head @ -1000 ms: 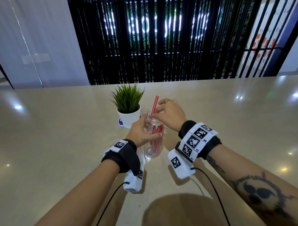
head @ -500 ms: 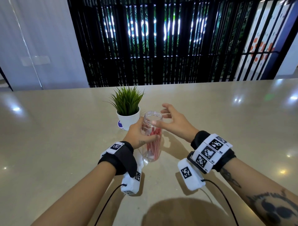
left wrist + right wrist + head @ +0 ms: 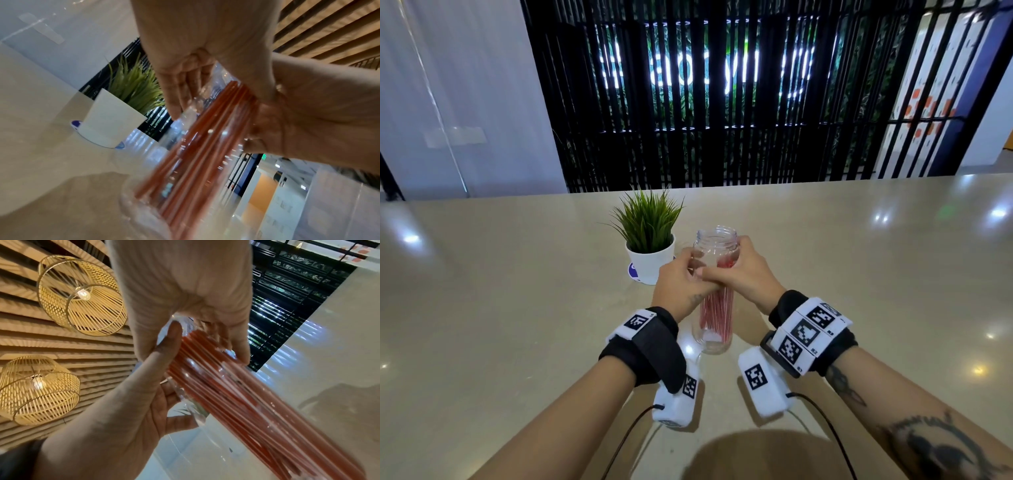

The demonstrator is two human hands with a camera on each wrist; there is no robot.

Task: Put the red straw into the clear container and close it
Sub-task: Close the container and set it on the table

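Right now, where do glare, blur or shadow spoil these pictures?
Head view: lamp glare spots on the glossy beige table, a round shadow at its near edge. Left wrist view: the clear plastic container of red straws is blurred. Right wrist view: straws streaked, woven lamps sharp.

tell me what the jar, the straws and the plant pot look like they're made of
Clear container: glossy see-through plastic or glass; the look leaves it open. Red straws: thin smooth tubes, likely plastic. White pot: matte and opaque, ceramic or plastic.
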